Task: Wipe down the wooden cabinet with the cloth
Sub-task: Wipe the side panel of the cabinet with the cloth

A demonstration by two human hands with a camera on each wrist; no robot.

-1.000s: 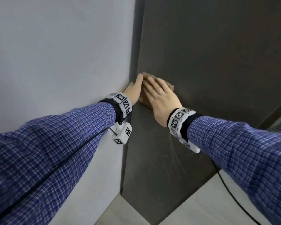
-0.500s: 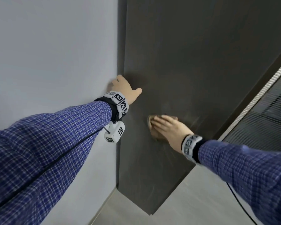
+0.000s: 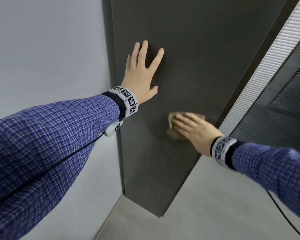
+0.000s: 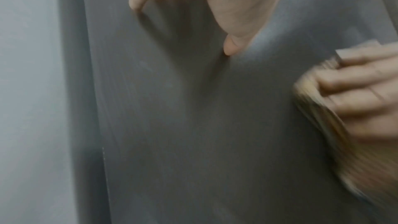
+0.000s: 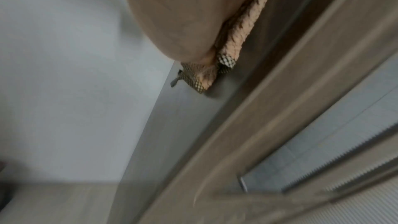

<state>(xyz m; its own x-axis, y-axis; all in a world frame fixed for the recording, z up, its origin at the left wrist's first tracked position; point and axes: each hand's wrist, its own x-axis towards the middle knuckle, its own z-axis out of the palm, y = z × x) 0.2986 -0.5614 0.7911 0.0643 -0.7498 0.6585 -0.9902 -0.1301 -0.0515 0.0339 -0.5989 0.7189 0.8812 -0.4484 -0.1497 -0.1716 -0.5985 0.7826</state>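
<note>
Far left: pale grey wall (image 3: 47, 49), smooth and matte, meeting a light floor (image 3: 206, 205) at the bottom. Blue-and-white checked sleeve (image 3: 42, 144) reaching across it, with a band of square black-and-white markers (image 3: 128, 99) at the wrist and a thin dark cable running back along the arm.

Next right: wooden cabinet (image 3: 206, 49), a tall flat side panel in dark grey-brown with a faint vertical grain and a dull sheen, faint pale streaks showing low on the panel. Left edge set just beside the wall; bottom corner standing on the floor.

Left hand (image 3: 142, 75) flat on the panel near its left edge, fingers straight and spread, thumb out to the side, palm pressed to the wood and holding nothing. From the left wrist view, thumb tip (image 4: 231, 47) touching the panel, blurred.

Lower and further right: cloth (image 3: 173, 134), tan, folded into a thick pad, pressed against the panel near its right edge. In the right wrist view, a nubbly woven texture on the cloth (image 5: 243, 28) with a fine dark-and-light check at 1 corner. Right hand (image 3: 196, 130) laid over it, fingers straight and close together, pushing it onto the wood, blurred with motion; most of the cloth hidden beneath the palm.

Far right: pale ribbed strip (image 3: 267, 63) running diagonally, then a dark slatted blind (image 3: 284, 101) behind it.
</note>
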